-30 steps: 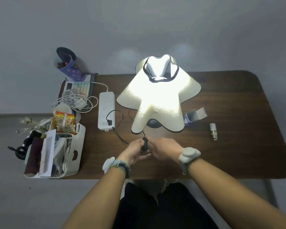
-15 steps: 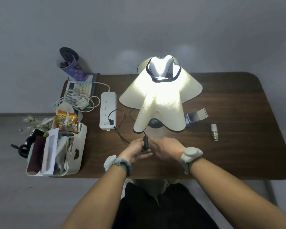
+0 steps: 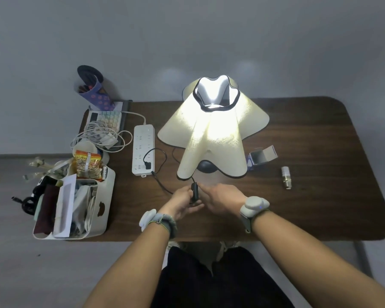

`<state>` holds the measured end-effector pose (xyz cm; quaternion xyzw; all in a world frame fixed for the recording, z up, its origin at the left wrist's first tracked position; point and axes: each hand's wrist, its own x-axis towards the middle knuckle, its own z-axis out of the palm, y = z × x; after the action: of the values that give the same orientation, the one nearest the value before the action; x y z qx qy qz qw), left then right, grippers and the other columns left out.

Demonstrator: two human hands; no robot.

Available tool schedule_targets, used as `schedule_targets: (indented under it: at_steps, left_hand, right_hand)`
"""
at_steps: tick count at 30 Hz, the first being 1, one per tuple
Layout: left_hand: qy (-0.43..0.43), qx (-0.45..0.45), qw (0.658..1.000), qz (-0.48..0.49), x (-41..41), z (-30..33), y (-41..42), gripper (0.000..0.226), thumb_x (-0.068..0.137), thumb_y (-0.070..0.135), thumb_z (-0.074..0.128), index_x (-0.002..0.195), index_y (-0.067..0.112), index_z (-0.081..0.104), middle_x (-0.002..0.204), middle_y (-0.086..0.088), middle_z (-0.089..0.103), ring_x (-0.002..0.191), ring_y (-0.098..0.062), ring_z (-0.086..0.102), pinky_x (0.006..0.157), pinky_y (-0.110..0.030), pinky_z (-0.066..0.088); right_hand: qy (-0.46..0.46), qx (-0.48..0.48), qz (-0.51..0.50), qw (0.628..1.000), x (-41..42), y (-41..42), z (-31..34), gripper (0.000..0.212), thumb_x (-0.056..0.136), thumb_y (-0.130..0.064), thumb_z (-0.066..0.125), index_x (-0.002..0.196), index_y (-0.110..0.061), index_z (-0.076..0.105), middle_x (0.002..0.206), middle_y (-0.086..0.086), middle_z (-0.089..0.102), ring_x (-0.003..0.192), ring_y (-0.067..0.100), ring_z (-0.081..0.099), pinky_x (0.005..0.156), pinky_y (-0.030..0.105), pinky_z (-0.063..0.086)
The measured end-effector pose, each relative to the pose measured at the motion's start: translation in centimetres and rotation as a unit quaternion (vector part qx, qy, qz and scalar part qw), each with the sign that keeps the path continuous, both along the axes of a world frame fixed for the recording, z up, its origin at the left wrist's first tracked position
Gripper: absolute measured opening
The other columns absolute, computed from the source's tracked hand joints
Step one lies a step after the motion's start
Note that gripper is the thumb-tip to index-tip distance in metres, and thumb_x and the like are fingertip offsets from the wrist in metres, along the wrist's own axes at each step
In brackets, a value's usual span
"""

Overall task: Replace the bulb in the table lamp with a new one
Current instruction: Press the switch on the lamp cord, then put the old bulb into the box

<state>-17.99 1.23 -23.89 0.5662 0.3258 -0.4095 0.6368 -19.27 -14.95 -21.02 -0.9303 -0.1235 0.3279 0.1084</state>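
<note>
On dark wood table (image 3: 320,214) by grey wall: lit lamp (image 3: 211,134) | bulb (image 3: 286,180) lying right | left hand (image 3: 182,202), right hand (image 3: 222,198) both pinch cord switch (image 3: 194,193) | power strip (image 3: 143,150) left

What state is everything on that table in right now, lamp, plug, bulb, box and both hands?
Table lamp: lit.
Inline switch: held between both hands.
Left hand: grips the switch.
Right hand: fingers at the switch, grip hidden.
Plug: in the power strip.
Loose bulb: lying on its side.
Bulb box: open, looks empty.
</note>
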Motion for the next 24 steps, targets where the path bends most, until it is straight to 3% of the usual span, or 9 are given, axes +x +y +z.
schedule_targets:
  at_steps: [5,9,13,16,19,20,23,24]
  left_hand:
    - [-0.016,-0.006,1.0,0.004,0.0,0.2,0.0,0.04,0.111,0.006,0.029,0.137,0.01,0.059,0.112,-0.018,0.058,0.085,-0.025,0.057,0.089,-0.043,0.06]
    - [-0.051,0.019,0.999,-0.001,-0.2,-0.1,0.0,0.037,0.112,0.006,0.035,0.146,0.005,0.05,0.118,-0.023,0.054,0.082,-0.026,0.059,0.074,-0.038,0.062]
    - [-0.084,0.026,0.996,-0.032,-0.5,-0.9,0.1,0.039,0.112,0.008,0.035,0.149,-0.003,0.045,0.119,-0.025,0.055,0.095,-0.038,0.058,0.095,-0.053,0.055]
    - [-0.06,0.02,0.998,-0.015,-0.3,-0.9,-0.2,0.04,0.113,0.007,0.032,0.149,0.0,0.045,0.105,-0.02,0.054,0.082,-0.029,0.055,0.093,-0.052,0.054]
    - [-0.048,0.009,0.999,-0.007,-0.2,-0.9,-0.4,0.041,0.113,0.009,0.032,0.153,0.006,0.044,0.115,-0.022,0.052,0.081,-0.028,0.056,0.099,-0.056,0.052]
    - [-0.047,0.011,0.999,-0.008,-0.2,-0.8,-0.5,0.041,0.113,0.01,0.033,0.153,0.008,0.044,0.119,-0.023,0.052,0.081,-0.028,0.058,0.096,-0.054,0.055]
    - [-0.062,0.03,0.997,-0.031,-0.6,-0.2,-0.5,0.037,0.113,0.017,0.036,0.148,0.014,0.049,0.122,-0.019,0.059,0.08,-0.027,0.065,0.068,-0.041,0.065]
    - [-0.078,0.043,0.995,-0.046,-0.6,-0.3,-0.4,0.036,0.113,0.019,0.037,0.146,0.015,0.05,0.124,-0.018,0.061,0.084,-0.03,0.067,0.069,-0.044,0.066]
  right_hand:
    - [0.004,-0.004,0.006,1.0,0.1,-0.2,-0.4,0.065,0.1,-0.036,0.047,0.156,-0.039,0.014,0.127,0.011,0.066,0.109,0.034,0.066,0.091,0.048,0.056]
    - [-0.012,0.019,0.023,0.999,-0.2,-1.0,-0.8,0.075,0.1,-0.04,0.048,0.164,-0.03,0.01,0.142,0.01,0.058,0.121,0.035,0.056,0.093,0.044,0.051]
    - [-0.004,0.039,0.028,0.999,-0.2,-1.5,-1.0,0.078,0.102,-0.04,0.047,0.165,-0.028,0.004,0.137,0.011,0.059,0.117,0.034,0.057,0.084,0.038,0.047]
    - [-0.003,0.032,0.03,0.999,-0.3,-1.5,-1.0,0.078,0.101,-0.04,0.046,0.165,-0.028,0.003,0.144,0.011,0.055,0.122,0.034,0.054,0.086,0.039,0.047]
    - [0.003,0.029,0.031,0.999,-0.3,-1.5,-0.9,0.079,0.101,-0.041,0.046,0.165,-0.027,0.002,0.144,0.012,0.055,0.122,0.035,0.054,0.09,0.041,0.051]
    - [0.005,0.03,0.031,0.999,-0.3,-1.5,-0.8,0.079,0.101,-0.041,0.046,0.165,-0.027,0.002,0.144,0.012,0.055,0.123,0.035,0.054,0.091,0.042,0.051]
    - [0.005,0.037,0.031,0.999,-0.3,-1.4,-0.8,0.077,0.101,-0.041,0.045,0.165,-0.028,0.004,0.143,0.011,0.056,0.122,0.034,0.054,0.092,0.042,0.051]
    - [0.004,0.039,0.028,0.999,-0.3,-1.3,-0.8,0.076,0.102,-0.042,0.045,0.165,-0.028,0.005,0.142,0.011,0.056,0.122,0.033,0.054,0.091,0.041,0.051]
